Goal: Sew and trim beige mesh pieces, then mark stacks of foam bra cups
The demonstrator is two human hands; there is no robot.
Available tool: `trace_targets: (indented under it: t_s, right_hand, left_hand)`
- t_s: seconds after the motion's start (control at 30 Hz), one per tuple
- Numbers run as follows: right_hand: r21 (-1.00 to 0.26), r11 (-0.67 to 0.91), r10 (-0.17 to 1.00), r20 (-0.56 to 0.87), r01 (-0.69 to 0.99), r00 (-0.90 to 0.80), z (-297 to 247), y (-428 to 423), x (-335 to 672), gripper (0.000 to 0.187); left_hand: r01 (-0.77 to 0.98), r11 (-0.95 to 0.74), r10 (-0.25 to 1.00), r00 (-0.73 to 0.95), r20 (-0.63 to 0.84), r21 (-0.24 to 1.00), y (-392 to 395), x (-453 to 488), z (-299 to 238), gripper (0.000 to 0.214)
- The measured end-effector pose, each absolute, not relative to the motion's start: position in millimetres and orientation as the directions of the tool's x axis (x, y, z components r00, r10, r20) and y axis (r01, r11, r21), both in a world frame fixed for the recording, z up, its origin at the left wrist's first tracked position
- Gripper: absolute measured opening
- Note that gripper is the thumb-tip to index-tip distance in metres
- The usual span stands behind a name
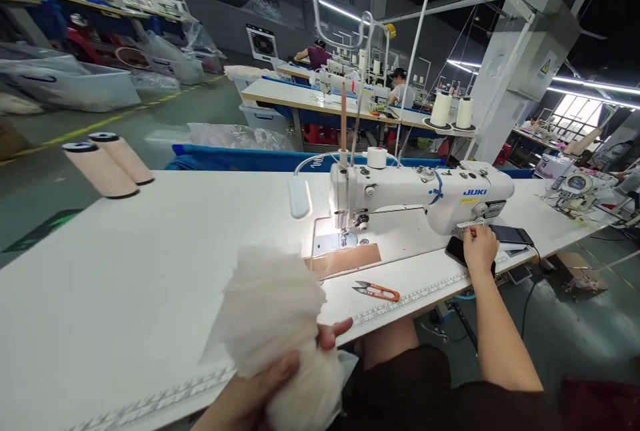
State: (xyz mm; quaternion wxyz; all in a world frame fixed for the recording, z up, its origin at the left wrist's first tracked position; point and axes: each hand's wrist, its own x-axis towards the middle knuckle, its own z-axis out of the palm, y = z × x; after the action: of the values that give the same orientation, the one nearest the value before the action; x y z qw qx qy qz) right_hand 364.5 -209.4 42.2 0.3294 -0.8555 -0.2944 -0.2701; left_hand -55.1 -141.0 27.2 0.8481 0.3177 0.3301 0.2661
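My left hand (270, 378) is wrapped round a crumpled bundle of sheer cream fabric (275, 298), held above the table's front edge; the bundle is smeared by motion. My right hand (481, 248) rests at the base of the white sewing machine (400, 188), fingertips pressed together near a small pale printed piece (470, 224). What they grip is hidden. Under that hand lies a black phone (456, 249), with another dark device (510, 235) beside it. Orange-handled thread snips (377, 290) lie in front of the needle area, next to a brown strip (345, 260) by the machine bed.
Two peach thread cones (103, 168) stand at the table's far left. A ruler tape (420, 294) runs along the front edge of the white table (125, 271). White thread cones (441, 110) sit on a stand behind the machine. People work at other machines farther back.
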Motion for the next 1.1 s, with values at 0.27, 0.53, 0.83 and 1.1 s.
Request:
trace_targets:
  t_s: [0.27, 0.53, 0.83, 1.1]
  right_hand:
    - [-0.44, -0.247, 0.684, 0.552, 0.863, 0.477, 68.9, -195.3, 293.3, 0.024]
    - [-0.771, 0.073, 0.996, 0.088, 0.633, -0.008, 92.4, -182.2, 155.3, 0.016]
    - [-0.879, -0.169, 0.986, -0.158, -0.447, -0.061, 67.2, -172.9, 129.1, 0.034]
    - [-0.998, -0.03, 0.979, -0.019, -0.048, -0.201, 87.7, -204.6, 112.8, 0.044]
  left_hand:
    - [-0.434, 0.72, 0.636, 0.724, -0.266, 0.541, -132.2, -45.3, 34.1, 0.042]
    - [-0.409, 0.678, 0.575, 0.813, -0.094, 0.612, -131.0, -56.9, 30.6, 0.06]
    - [-0.148, 0.193, 0.74, 0.671, -0.045, 0.97, -117.6, -87.5, 40.6, 0.049]
    - [0.643, -0.526, 0.832, 0.525, 0.18, 0.557, -98.9, -111.8, 50.7, 0.011]
